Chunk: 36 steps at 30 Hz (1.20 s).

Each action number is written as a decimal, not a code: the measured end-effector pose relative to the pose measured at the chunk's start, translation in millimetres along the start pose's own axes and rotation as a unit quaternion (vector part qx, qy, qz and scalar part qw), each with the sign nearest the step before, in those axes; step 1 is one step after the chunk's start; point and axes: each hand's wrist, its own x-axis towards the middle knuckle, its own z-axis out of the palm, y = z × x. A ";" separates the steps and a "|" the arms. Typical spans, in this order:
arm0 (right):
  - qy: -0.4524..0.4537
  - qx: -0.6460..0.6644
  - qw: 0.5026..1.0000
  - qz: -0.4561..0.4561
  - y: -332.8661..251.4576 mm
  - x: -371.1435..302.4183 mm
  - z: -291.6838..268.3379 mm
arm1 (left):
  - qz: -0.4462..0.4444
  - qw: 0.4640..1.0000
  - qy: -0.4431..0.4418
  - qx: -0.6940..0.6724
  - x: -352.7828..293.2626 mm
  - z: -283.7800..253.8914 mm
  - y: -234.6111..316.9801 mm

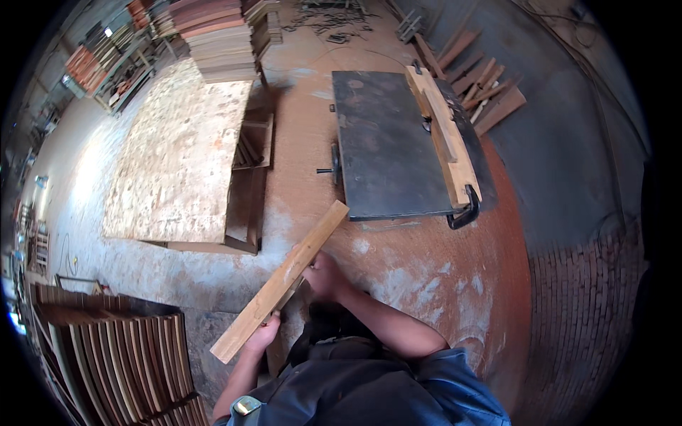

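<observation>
Left hand (262,335) and right hand (324,275) clamp the board (279,281), their grip spaced probably for balance. A clamp (466,216) apparently secures the wooden rail (462,167).

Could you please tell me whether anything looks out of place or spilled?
Yes: dark scraps lie strewn on the floor at the far end, and what looks like reddish dust coats it around the black-topped machine. Boards to its right lean at uneven angles. The plank in the left hand and right hand shows no obvious damage.
</observation>
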 end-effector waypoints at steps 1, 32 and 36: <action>-0.019 0.006 1.000 0.009 -3.6 2.1 0.8 | 0.018 1.000 0.021 0.014 -1.7 3.1 -7.0; 0.129 0.443 0.841 0.282 65.0 -12.0 -16.5 | -0.247 0.929 -0.275 -0.031 81.0 41.9 188.9; 0.168 0.499 0.794 0.305 38.5 -1.6 -58.2 | -0.269 0.919 -0.279 -0.072 109.3 70.0 208.4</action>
